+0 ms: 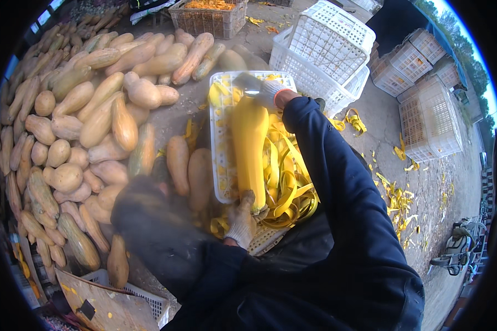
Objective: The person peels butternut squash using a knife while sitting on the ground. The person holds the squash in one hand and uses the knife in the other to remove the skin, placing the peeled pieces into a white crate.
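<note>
A long peeled yellow squash (248,145) lies lengthwise over a white plastic crate (218,182). My left hand (243,221), in a soiled knit glove, grips its near end. At the far end, my right hand (270,92), gloved in white with an orange cuff edge, is closed on a metal tool (248,84). That tool is blurred against the top of the squash; whether it is a peeler or a knife I cannot tell. Long curled strips of yellow peel (290,182) heap up to the right of the squash, along the crate and over its near edge.
Unpeeled tan squashes (103,120) form a large pile on the left. White crates (329,45) are stacked ahead right, and more crates (430,111) stand farther right. Peel scraps (397,202) litter the ground. A wooden board (107,302) leans near a crate at lower left.
</note>
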A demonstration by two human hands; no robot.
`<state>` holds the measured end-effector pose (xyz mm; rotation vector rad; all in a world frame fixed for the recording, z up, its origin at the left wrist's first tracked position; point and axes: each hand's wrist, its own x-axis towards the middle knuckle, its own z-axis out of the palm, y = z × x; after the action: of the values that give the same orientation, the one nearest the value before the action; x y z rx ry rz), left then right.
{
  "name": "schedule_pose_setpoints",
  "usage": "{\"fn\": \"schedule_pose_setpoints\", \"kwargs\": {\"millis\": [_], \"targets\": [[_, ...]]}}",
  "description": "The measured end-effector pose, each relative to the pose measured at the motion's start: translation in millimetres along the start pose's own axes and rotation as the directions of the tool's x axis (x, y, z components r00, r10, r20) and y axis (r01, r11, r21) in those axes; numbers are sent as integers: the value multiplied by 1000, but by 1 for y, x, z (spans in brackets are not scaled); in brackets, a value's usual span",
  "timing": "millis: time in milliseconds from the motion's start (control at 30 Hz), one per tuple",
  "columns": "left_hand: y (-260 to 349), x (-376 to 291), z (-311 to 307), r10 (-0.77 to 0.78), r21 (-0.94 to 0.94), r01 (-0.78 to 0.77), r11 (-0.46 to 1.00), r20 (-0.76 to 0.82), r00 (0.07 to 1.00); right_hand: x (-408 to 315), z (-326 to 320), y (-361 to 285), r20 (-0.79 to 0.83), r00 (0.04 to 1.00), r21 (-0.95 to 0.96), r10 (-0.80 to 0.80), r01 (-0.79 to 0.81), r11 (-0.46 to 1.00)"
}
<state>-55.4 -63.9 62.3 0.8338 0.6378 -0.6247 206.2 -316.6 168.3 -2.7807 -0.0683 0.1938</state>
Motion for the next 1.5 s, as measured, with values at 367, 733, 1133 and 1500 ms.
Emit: {"fn": "schedule_pose_setpoints", "kwargs": {"millis": [367,733,1133,1500], "targets": [[1,1,-7,10,-3,-10,1000,91,996,-183,91,-60,-22,999,-34,-24,24,999],[9,-12,-11,-135,-319,223,921,276,952,-301,41,-102,270,963,262,17,-90,961],[11,-1,-16,-163,-367,243,898,235,958,47,52,16,-355,874,58,-333,377,925],[7,-6,-5,-125,-270,141,953,78,989,-137,101,-53,-90,991,51,-97,102,993]]}}
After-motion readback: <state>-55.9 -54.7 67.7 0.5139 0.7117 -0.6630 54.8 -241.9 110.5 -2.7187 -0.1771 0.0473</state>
